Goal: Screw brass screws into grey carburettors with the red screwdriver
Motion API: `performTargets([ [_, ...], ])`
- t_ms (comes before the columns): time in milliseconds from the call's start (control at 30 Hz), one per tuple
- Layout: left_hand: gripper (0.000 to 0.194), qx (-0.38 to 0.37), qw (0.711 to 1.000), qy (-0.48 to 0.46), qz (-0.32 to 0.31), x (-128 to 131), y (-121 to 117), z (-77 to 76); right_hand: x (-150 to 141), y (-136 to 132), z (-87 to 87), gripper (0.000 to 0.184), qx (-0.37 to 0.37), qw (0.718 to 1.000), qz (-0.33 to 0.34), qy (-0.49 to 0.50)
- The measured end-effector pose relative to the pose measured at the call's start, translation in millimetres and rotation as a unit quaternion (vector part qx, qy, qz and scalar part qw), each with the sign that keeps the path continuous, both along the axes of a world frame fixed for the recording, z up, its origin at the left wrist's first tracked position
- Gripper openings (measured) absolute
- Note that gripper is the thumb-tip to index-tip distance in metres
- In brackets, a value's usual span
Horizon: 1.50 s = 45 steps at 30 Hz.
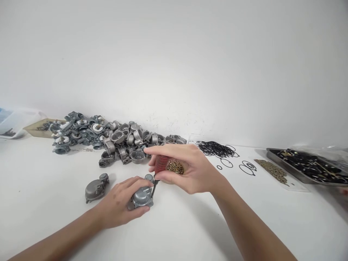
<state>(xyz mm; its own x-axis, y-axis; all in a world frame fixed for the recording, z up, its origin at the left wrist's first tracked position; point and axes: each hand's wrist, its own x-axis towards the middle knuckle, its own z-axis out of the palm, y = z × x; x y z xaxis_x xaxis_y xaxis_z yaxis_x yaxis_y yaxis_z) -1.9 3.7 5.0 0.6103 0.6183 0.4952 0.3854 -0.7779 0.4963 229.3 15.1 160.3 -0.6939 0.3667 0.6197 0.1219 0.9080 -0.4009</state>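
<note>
My left hand (119,204) is wrapped round a grey metal carburetor (143,196), pressing it to the white table with its rounded bowl facing up. My right hand (191,167) grips the red handle of a screwdriver (161,164) above it. The screwdriver leans slightly, and its tip meets the carburetor's right edge; the screw head there is too small to make out. Behind the right hand's fingers shows a pile of small brass-coloured screws (175,166), partly hidden. A second carburetor (95,190) lies on the table left of my left hand.
Along the wall lie a heap of carburetor bodies (78,132) with white parts and a heap of grey bowls (130,137). Right of them are black rubber rings (217,149), small brass parts (272,172) and a metal tray (306,178) of black parts. A yellowish tray (35,129) stands far left.
</note>
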Motion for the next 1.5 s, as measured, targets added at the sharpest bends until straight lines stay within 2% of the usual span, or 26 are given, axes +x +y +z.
performTargets([
  [133,0.049,0.018,1.000,-0.011,0.000,0.2,0.1,-1.1,-0.6,4.8,-2.7,0.043,0.071,0.997,-0.036,0.003],
  [233,0.049,-0.002,1.000,-0.006,-0.004,0.8,0.3,0.1,-1.5,-1.3,1.6,0.037,0.034,0.999,-0.003,-0.018],
  [333,0.047,-0.020,1.000,-0.002,-0.010,1.0,0.8,0.5,-2.3,-4.8,4.2,0.041,-0.011,0.999,0.037,-0.022],
  [433,0.048,-0.009,1.000,-0.009,-0.016,0.9,2.0,-1.9,-2.6,-1.6,1.3,0.037,0.021,1.000,0.001,-0.005],
  [533,0.051,-0.010,1.000,-0.011,-0.019,0.9,2.8,-2.9,-2.3,0.1,0.2,0.043,0.065,0.997,-0.030,0.002],
  [733,0.051,-0.051,0.999,0.003,-0.014,0.4,2.0,0.5,-1.7,-3.7,5.4,0.042,-0.032,0.999,0.042,-0.004],
  [833,0.055,-0.042,0.999,0.007,-0.009,0.0,2.2,-1.9,-2.5,-0.1,2.2,0.033,-0.002,1.000,-0.002,0.003],
  [900,0.057,-0.038,0.999,0.008,-0.008,0.1,2.3,-2.1,-3.1,1.3,0.7,0.034,0.024,0.999,-0.023,-0.005],
  [967,0.054,-0.042,0.999,0.007,-0.010,0.6,2.0,0.0,-3.4,0.2,1.2,0.034,0.022,1.000,-0.009,-0.009],
  [1067,0.050,-0.050,0.999,0.007,-0.010,1.4,1.1,3.6,-3.0,-3.3,4.1,0.038,-0.019,0.999,0.029,-0.009],
  [1267,0.048,-0.037,0.999,0.024,0.016,0.3,0.8,0.2,-0.7,-1.7,4.2,0.041,-0.005,1.000,-0.004,-0.007],
  [1333,0.060,-0.039,0.998,0.025,0.041,-1.4,1.4,1.2,1.1,0.1,4.6,0.043,0.001,1.000,-0.002,0.006],
  [1433,0.089,-0.047,0.997,0.004,0.068,-6.1,3.0,6.7,4.7,1.3,7.2,0.048,0.004,0.998,0.005,0.060],
  [1500,0.094,-0.057,0.996,-0.008,0.070,-10.1,4.2,10.7,5.9,0.8,9.1,0.051,0.006,0.996,0.004,0.090],
])
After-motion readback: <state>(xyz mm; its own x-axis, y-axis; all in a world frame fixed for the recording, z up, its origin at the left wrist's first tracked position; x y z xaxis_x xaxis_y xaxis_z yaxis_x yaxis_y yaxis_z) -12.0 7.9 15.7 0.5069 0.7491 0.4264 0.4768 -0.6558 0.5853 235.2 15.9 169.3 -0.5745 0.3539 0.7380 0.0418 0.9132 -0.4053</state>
